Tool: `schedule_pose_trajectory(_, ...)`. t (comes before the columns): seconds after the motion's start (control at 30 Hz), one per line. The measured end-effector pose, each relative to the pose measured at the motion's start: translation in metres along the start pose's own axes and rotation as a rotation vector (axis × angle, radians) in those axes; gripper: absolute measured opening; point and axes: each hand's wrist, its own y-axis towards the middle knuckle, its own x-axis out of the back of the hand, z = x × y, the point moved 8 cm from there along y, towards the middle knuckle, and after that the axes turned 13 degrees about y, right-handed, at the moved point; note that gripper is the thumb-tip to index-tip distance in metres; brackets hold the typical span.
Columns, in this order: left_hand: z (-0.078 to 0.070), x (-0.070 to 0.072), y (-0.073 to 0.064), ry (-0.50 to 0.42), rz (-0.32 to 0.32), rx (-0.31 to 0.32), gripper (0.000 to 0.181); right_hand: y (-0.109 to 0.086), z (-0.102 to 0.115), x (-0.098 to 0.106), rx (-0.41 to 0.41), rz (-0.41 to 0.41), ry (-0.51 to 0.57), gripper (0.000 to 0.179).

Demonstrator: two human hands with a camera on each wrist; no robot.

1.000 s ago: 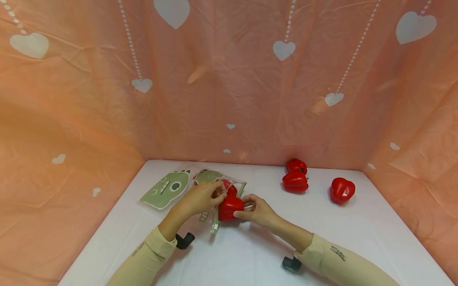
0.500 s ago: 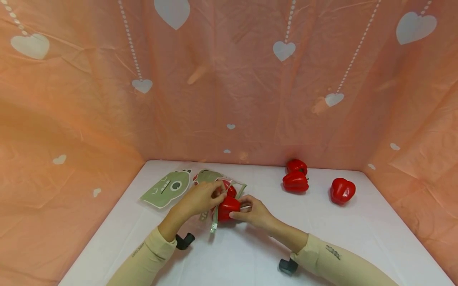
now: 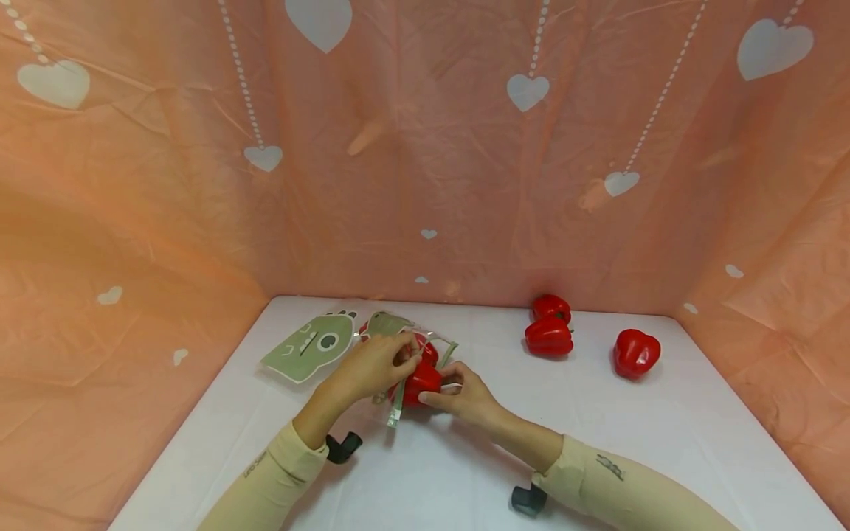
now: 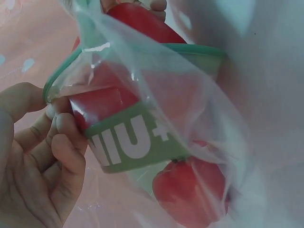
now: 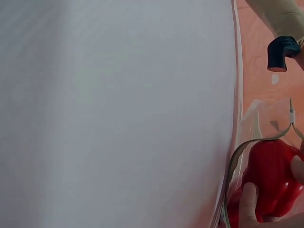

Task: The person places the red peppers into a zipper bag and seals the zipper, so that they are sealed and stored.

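Observation:
My left hand [image 3: 378, 365] pinches the rim of a clear zip bag [image 4: 130, 147] with a green zip edge and a green printed label. Gripped between the fingers and thumb of my right hand [image 3: 468, 396], a red bell pepper [image 3: 421, 385] sits at the bag's mouth, partly behind the clear plastic. The right wrist view shows that bell pepper [image 5: 270, 173] just inside the zip edge, with fingertips on either side of it. Through the plastic in the left wrist view, another red bell pepper [image 4: 190, 187] shows deeper in the bag.
A green monster-print bag [image 3: 308, 350] lies flat at the left of the white table [image 3: 425, 479]. To the right are a bell pepper [image 3: 550, 306] at the back, a second bell pepper [image 3: 548, 338] against it, and a third bell pepper [image 3: 635, 354] nearer the right edge.
My right hand has moved left with the bell pepper, which now sits further inside the bag's mouth. The left hand has stayed in place on the rim.

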Motion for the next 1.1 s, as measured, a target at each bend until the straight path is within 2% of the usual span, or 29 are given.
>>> schedule_pose_trajectory(0.4,-0.001,0.0,0.0,-0.037,-0.002,-0.001,0.009,0.006,0.0,0.0,0.016,-0.048,-0.022,0.045)
schedule_pose_trajectory(0.67,-0.003,0.003,0.0,-0.038,-0.034,-0.026,0.006,0.01,0.005,0.004,0.041,-0.089,-0.029,0.043)
schedule_pose_trajectory(0.93,-0.002,0.001,0.001,-0.019,-0.041,-0.016,0.006,0.009,-0.004,0.0,-0.014,-0.075,-0.004,0.047)
schedule_pose_trajectory(1.1,-0.002,0.001,0.001,-0.009,-0.043,-0.01,0.007,0.011,-0.006,-0.002,-0.028,-0.037,0.004,0.049)
